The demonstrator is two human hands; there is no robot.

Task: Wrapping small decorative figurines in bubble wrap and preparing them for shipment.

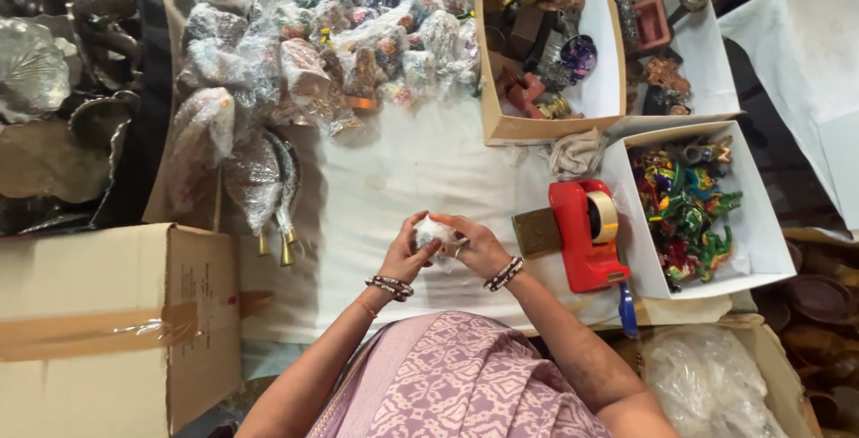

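Both hands, left (pixel 404 255) and right (pixel 474 246), grip wrapped bundle (pixel 432 232); bare cloth (pixel 394 178) ahead, tape dispenser (pixel 586 232) just right.

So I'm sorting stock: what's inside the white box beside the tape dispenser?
The white box holds a heap of bright figurines, mostly green. Whatever lies under them is covered.

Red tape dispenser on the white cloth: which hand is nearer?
Right. The right hand sits just left of the red tape dispenser; the left hand lies farther off, beyond the small bubble-wrapped bundle both hold.
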